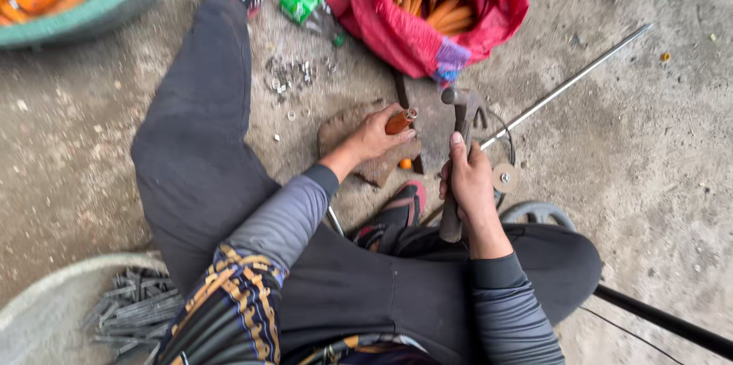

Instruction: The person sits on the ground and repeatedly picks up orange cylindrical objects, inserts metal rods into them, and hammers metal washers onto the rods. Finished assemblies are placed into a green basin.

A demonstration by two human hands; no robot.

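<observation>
I sit on a concrete floor with my legs spread. My left hand (376, 138) grips an orange cylindrical piece with a metal end (400, 121), resting it on a flat brown stone (343, 130). My right hand (467, 180) is closed round the handle of a hammer (458, 117), whose metal head hangs just right of the orange piece above a dark metal plate (431, 127). A small orange bit (405, 164) lies on the stone's near edge.
A red sack (382, 25) of orange pieces lies open ahead. A green basin (92, 14) with more sits far left. Small metal caps (289, 75) litter the floor. A long steel rod (569, 84) runs right. A basin of dark metal rods (134, 311) is near left.
</observation>
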